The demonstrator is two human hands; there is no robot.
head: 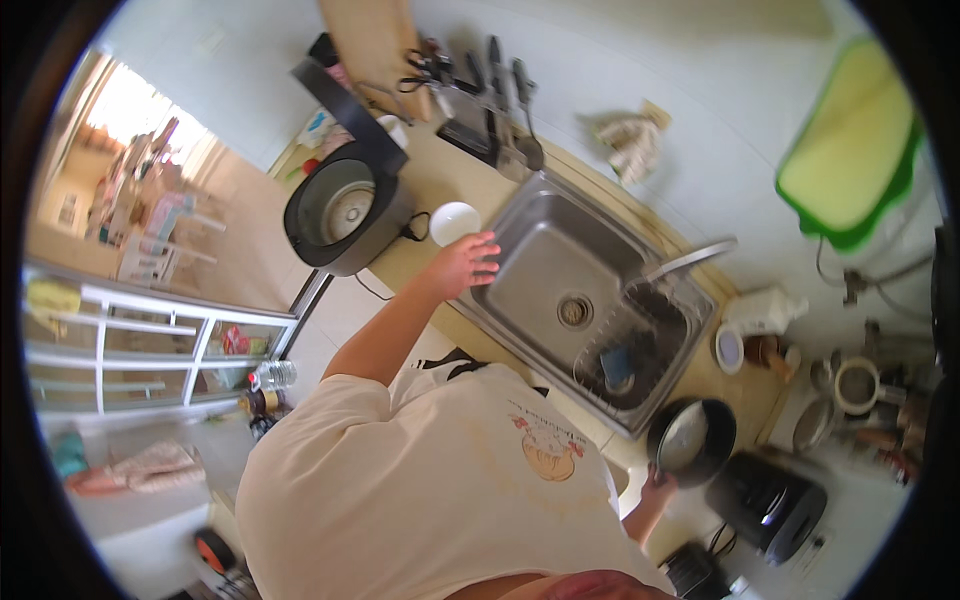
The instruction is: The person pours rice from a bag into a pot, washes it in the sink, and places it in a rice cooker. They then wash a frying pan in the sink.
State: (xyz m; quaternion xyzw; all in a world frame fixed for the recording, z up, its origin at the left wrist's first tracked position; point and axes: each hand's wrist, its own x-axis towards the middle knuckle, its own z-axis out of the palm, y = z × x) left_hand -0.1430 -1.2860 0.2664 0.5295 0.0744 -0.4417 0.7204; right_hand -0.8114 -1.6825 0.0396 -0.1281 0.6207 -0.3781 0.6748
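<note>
My left hand (469,268) is held out over the near left edge of the stainless steel sink (540,240), fingers apart and holding nothing. Just beyond it, a white bowl (454,223) sits on the counter. On the other side, my right hand (658,489) grips a black round pan or pot (712,469) at its near edge. Something pale shows inside the pot; whether it is a lid or contents I cannot tell. A wire drain rack (645,356) lies in the sink's right part, with a blue sponge (616,366) in it.
An open rice cooker (405,202) stands left of the sink, lid raised. Behind the sink is a utensil holder (469,135) with knives and ladles. The faucet (694,257) rises at the back right. A black appliance (772,502) stands beside the pot. A green-rimmed board (847,150) hangs on the wall.
</note>
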